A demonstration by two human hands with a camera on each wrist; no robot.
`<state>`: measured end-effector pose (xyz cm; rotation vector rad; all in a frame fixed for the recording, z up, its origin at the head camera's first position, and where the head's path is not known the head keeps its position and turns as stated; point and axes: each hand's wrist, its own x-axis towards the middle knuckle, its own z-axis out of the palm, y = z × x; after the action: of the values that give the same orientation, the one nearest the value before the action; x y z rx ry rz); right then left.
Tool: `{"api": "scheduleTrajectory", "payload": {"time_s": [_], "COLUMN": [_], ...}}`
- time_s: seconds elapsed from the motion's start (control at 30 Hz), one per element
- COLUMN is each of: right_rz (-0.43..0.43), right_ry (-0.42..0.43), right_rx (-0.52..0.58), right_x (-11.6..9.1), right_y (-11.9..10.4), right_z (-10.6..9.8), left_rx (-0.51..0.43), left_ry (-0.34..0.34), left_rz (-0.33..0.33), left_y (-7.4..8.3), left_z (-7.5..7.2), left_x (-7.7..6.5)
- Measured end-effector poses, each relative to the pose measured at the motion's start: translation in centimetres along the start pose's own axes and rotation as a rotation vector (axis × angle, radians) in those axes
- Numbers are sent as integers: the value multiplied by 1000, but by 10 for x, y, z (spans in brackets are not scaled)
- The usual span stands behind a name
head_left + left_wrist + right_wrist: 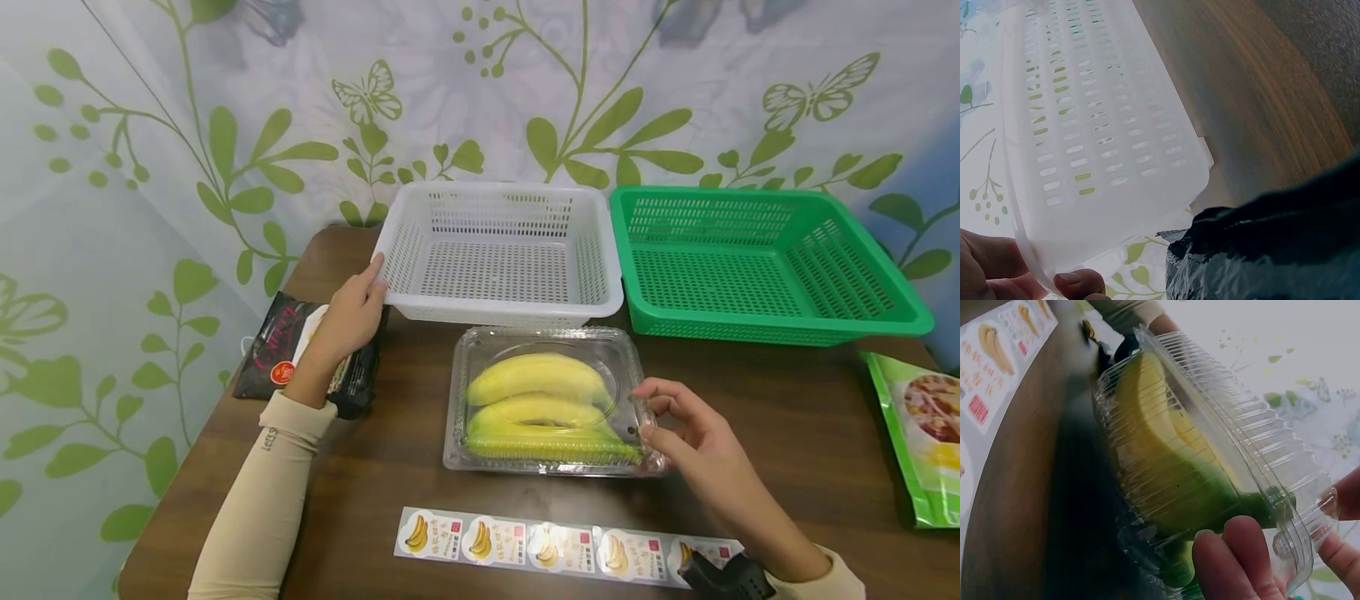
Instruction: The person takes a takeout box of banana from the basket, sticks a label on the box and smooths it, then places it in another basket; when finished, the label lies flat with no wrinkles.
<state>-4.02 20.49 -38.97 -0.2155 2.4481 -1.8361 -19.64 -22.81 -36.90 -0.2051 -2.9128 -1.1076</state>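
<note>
A clear plastic clamshell box (546,333) with yellow bananas (540,379) inside lies before the white basket, its lid down. My right hand (693,446) grips the box's right edge. In the right wrist view, fingers (1225,562) press its side beside the bananas' green stems (1260,506). The left hand (351,317) holds the white perforated basket (498,304) by its left rim near the front corner. Seen from the left wrist, fingertips (1079,282) lie on one side of that rim. Below the left forearm is a black printed bag (262,354), partly hidden.
A green basket (780,325) stands right beside the white one. Along the front runs a strip of banana stickers (517,550), partly under the right wrist's black watch (727,575). At the far right edge lies a green food bag (926,442). A leaf-patterned cloth (465,100) hangs behind the table.
</note>
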Motion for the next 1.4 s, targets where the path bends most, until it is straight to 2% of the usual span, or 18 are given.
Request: {"api": "scheduleTrajectory", "payload": {"time_s": [0.3,0.67,0.87,1.07,1.23,1.4], "right_rz": [-13,-174,-211,-240,-291,-349], "right_ry": [-11,-35,-33,-6,49,94], "right_rx": [14,-39,-57,-93,-181,-262], "right_x": [3,4,0,-1,0,-1], "right_y": [13,22,22,24,27,35], "right_z": [4,7,12,15,16,19], "left_rx": [-10,-35,-34,-33,-32,-32], "left_ry": [-11,-5,-6,-4,-5,-14], "left_rz": [11,-1,-6,13,29,17], "left_y": [1,-5,-12,-12,-9,-9], "left_z": [-2,-3,-1,-1,-2,-1], "left_x": [2,-5,-11,-8,-2,1]}}
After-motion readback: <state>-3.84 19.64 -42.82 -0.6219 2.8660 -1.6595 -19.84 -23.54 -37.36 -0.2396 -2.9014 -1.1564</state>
